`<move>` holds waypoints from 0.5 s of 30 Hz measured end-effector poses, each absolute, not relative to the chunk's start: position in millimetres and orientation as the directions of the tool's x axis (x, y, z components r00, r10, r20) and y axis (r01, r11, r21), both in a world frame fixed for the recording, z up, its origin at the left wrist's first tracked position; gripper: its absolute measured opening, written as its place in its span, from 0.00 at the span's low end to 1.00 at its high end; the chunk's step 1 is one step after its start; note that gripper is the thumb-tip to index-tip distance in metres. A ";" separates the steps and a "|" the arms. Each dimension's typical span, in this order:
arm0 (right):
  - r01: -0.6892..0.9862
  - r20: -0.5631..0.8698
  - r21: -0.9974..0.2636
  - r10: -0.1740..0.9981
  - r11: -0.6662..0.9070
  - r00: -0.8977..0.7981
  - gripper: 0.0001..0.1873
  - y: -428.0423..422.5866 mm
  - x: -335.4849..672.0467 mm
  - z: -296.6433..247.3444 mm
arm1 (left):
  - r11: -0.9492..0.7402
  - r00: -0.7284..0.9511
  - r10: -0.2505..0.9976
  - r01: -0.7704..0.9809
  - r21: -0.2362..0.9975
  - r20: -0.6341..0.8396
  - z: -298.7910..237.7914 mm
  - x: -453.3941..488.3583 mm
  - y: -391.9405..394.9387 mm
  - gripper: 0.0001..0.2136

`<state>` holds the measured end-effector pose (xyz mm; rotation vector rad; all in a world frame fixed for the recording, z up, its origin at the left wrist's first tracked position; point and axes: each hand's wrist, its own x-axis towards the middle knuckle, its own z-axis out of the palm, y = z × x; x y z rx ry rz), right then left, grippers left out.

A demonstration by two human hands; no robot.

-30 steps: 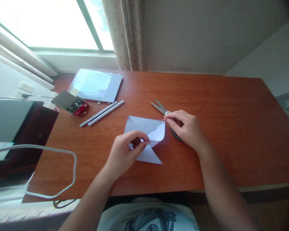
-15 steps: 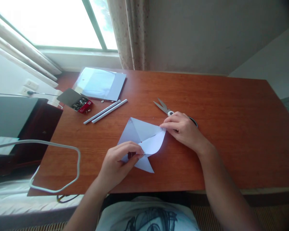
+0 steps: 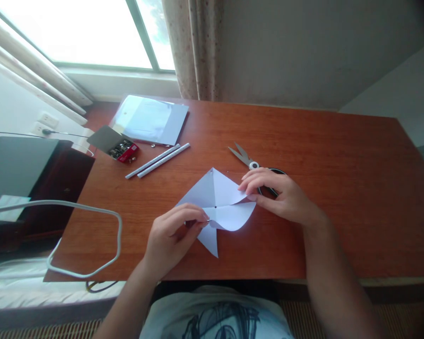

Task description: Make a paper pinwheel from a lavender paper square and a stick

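Observation:
A white paper pinwheel (image 3: 229,188), cut from its corners toward a small dark hole in the middle, lies on the table in front of me. One flap is bent over in a curve, and my left hand (image 3: 175,235) pinches its tip just left of the hole. Something thin and dark shows inside the left fingers, too little to name. My right hand (image 3: 277,190) grips the right corner of the paper, thumb under and fingers above. Just behind the right hand lie open scissors (image 3: 243,154), their dark handles partly covered by it.
Two white paper tubes (image 3: 164,160) lie side by side at the back left. Near them stands an open red box (image 3: 125,149) of small metal pieces, beside a clear folder (image 3: 151,120). A white cable (image 3: 117,235) loops over the table's left edge (image 3: 65,235).
The paper has turned a little clockwise, its far corner swinging right. My right hand has shifted right and slightly down along with the right corner. The left hand keeps its pinch.

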<state>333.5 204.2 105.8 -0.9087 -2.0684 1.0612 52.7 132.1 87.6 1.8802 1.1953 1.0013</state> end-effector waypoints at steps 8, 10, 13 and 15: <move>0.342 0.166 -0.855 0.832 0.389 -0.530 0.05 199.4 331.6 103.7 | -0.402 0.345 0.901 0.442 0.802 0.262 91.3 61.1 133.9 0.07; 0.374 0.160 -0.845 0.847 0.383 -0.506 0.07 197.5 327.0 101.3 | -0.382 0.338 0.910 0.461 0.801 0.240 90.3 64.6 134.3 0.06; 0.440 0.144 -0.816 0.869 0.375 -0.473 0.10 194.6 318.4 97.9 | -0.310 0.295 0.939 0.493 0.813 0.179 87.9 70.7 135.2 0.05; 0.460 0.125 -0.809 0.872 0.366 -0.473 0.11 192.7 313.5 96.5 | -0.279 0.270 0.949 0.492 0.825 0.160 86.3 75.1 136.5 0.05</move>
